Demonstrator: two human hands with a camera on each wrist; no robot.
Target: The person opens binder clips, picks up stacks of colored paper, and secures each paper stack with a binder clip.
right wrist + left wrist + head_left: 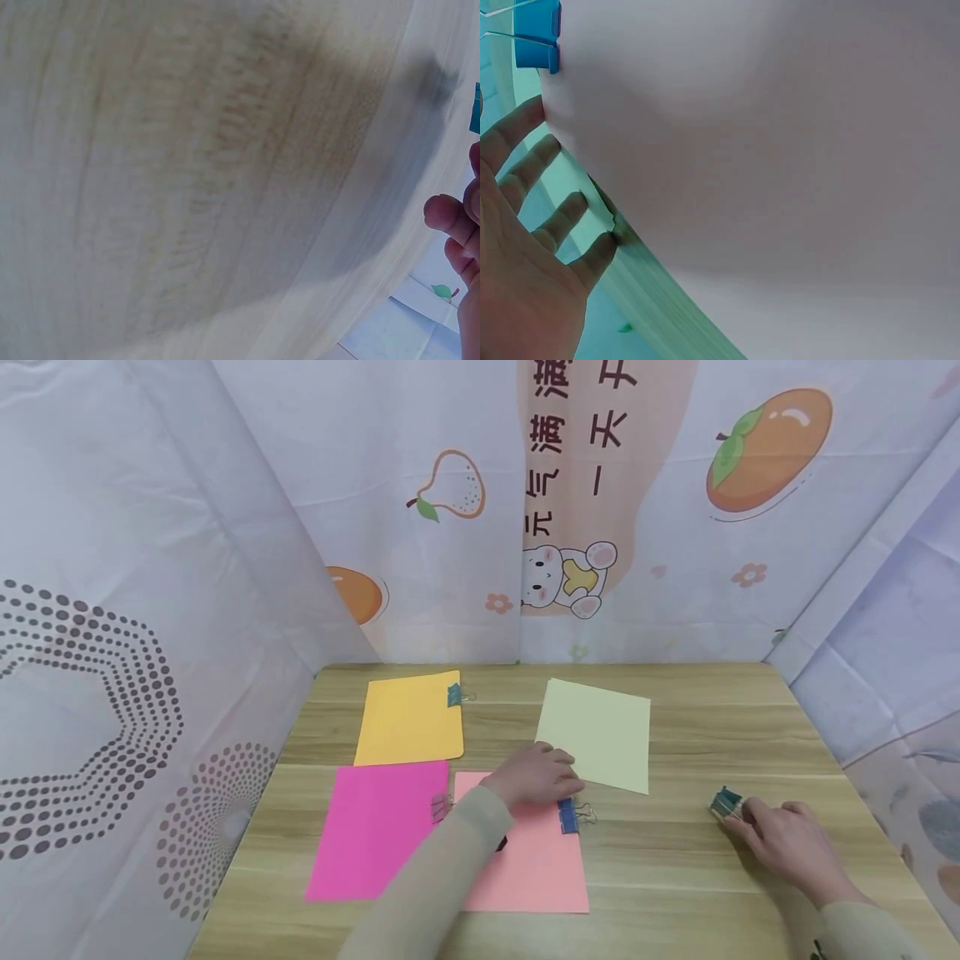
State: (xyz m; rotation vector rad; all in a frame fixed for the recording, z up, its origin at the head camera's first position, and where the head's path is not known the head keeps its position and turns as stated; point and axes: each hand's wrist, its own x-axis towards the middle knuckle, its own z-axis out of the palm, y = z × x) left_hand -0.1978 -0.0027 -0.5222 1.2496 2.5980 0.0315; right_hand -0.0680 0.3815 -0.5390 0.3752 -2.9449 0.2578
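Observation:
My left hand [538, 772] reaches over the top edge of the salmon-pink paper [525, 868], its fingers at the lower left corner of the pale green paper [596, 735]. In the left wrist view its fingers are spread and slightly bent, with fingertips along the paper's edge. A blue binder clip [568, 817] grips the salmon-pink paper's right edge, close to this hand. Farther right, my right hand [795, 843] pinches a dark teal binder clip [726, 802] above the wooden table. The right wrist view shows only a sliver of that clip [475, 109].
A magenta sheet [375, 835] with a binder clip on its right edge lies left of the salmon-pink paper. Behind it is a yellow-orange sheet [412, 722] with a teal binder clip [454, 695]. Printed curtains [420, 585] enclose the wooden table [697, 718] at back and sides.

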